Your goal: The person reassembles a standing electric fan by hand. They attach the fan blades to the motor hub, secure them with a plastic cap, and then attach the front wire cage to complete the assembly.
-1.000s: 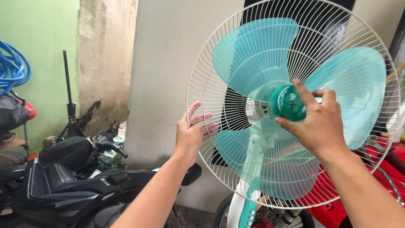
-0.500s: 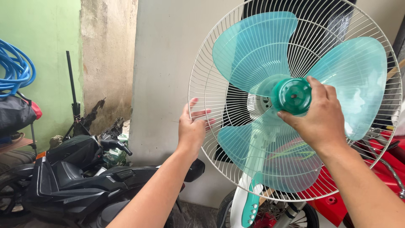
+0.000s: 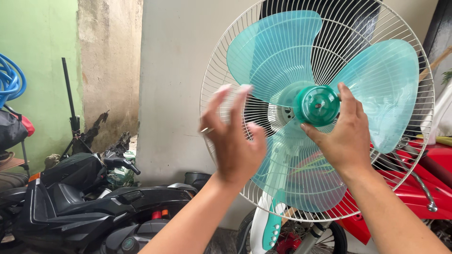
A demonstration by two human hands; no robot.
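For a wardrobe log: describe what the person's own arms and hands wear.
Both forearms are bare, with no sleeves in view. The left hand wears a thin ring on one finger. The right hand shows no ring, glove or watch.

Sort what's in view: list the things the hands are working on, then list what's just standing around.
In hand:
fan blade
blade cap, gripped by right hand
rear grille
fan stand
left hand, open, in front of the grille

Standing around:
black scooter
red motorbike
blue hose
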